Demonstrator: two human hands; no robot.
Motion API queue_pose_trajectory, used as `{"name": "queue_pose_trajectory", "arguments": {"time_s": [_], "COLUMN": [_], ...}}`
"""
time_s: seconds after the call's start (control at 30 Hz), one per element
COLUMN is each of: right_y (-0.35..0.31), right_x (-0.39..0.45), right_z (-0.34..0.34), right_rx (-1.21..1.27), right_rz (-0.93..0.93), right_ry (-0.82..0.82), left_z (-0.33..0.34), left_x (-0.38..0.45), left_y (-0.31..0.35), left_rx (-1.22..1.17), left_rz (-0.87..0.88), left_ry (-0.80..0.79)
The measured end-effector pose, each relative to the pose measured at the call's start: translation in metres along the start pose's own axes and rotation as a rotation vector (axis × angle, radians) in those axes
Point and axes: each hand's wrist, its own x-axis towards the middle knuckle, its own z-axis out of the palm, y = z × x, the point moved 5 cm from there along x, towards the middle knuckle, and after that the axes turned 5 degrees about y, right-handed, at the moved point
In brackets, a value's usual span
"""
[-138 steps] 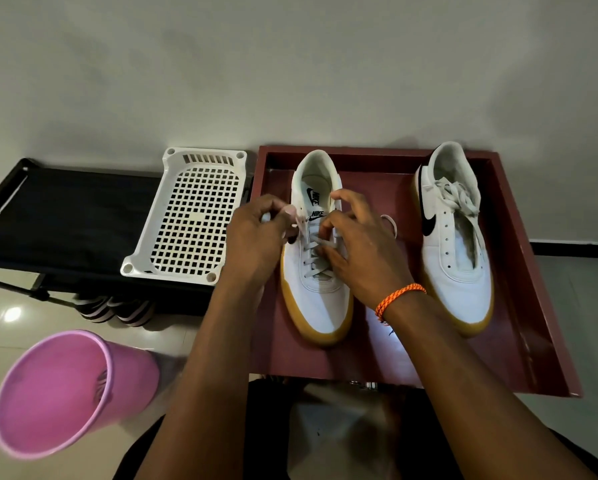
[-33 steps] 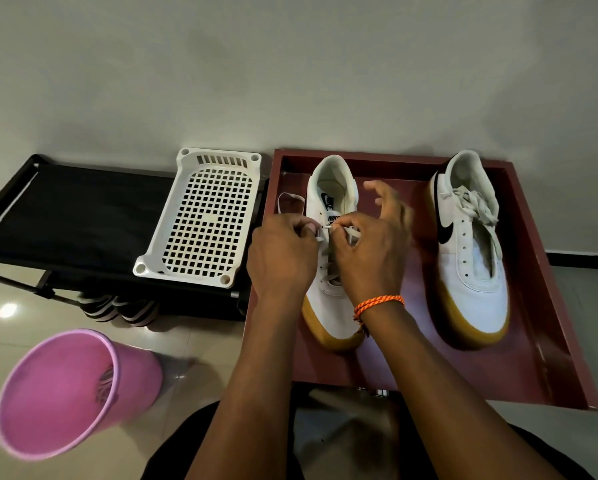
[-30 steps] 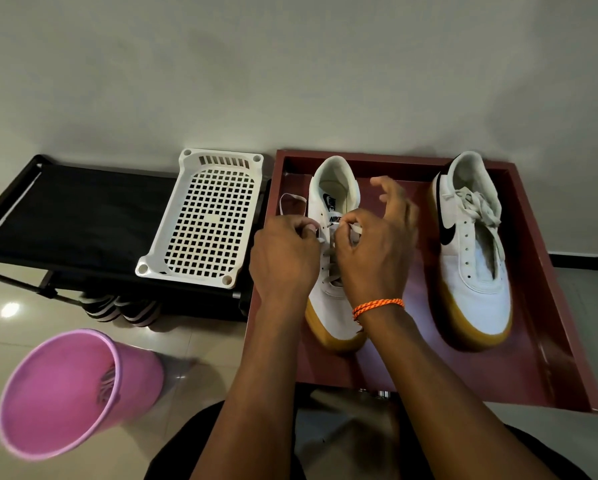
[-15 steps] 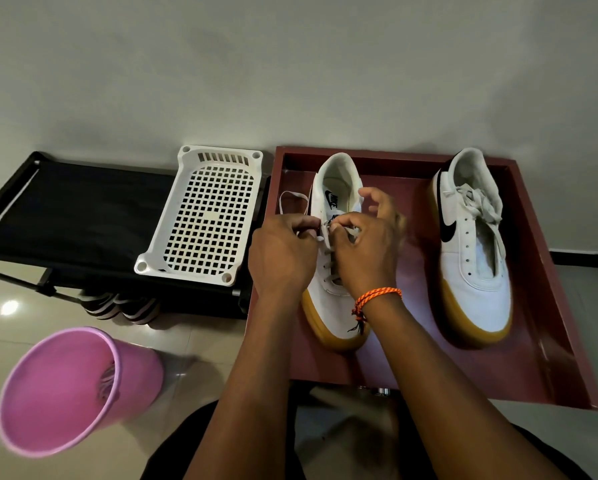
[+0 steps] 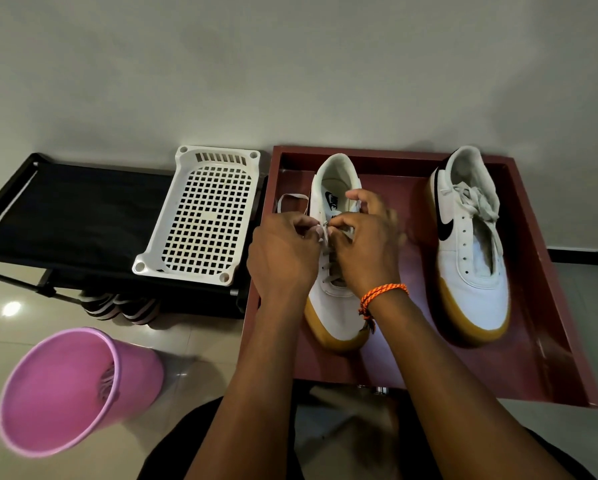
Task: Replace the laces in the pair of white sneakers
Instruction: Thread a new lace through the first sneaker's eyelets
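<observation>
Inside red tray (image 5: 547,306), both hands pinch lace (image 5: 325,226) over left sneaker (image 5: 335,306): left hand (image 5: 283,258), right hand (image 5: 363,251); right sneaker (image 5: 470,258) stands apart near tray's right edge.

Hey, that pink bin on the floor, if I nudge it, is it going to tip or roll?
The pink bin probably tips easily: it looks like thin, light plastic, is wider at the rim than lower down, and seems to hold only what looks like a few laces. On the glossy tile floor it might slide first. Once over, its round tapered body would likely roll in a curve.
</observation>
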Motion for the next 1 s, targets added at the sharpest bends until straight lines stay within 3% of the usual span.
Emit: {"name": "queue_pose_trajectory", "arguments": {"time_s": [0.37, 0.63, 0.73, 0.83, 0.93, 1.0], "right_y": [-0.003, 0.0, 0.004, 0.006, 0.006, 0.006], "right_x": [-0.005, -0.004, -0.002, -0.002, -0.002, -0.002], "right_z": [-0.01, -0.018, -0.019, -0.02, -0.02, -0.021], "right_rx": [-0.264, -0.217, -0.174, -0.172, -0.153, -0.154], "right_rz": [-0.097, -0.133, -0.135, -0.143, -0.142, -0.143], "right_ry": [-0.045, -0.07, -0.097, -0.113, -0.124, -0.129], "left_z": [0.001, -0.022, -0.014, 0.004, 0.012, 0.011], "left_x": [-0.006, 0.006, 0.007, 0.002, -0.003, 0.0], "left_y": [0.009, 0.0, 0.001, 0.004, 0.003, 0.001], "left_rx": [-0.031, -0.44, -0.329, -0.041, 0.09, -0.022], "left_rz": [0.072, -0.103, -0.012, 0.168, 0.198, 0.156], "left_ry": [0.083, 0.319, 0.174, -0.028, -0.016, -0.015]}}
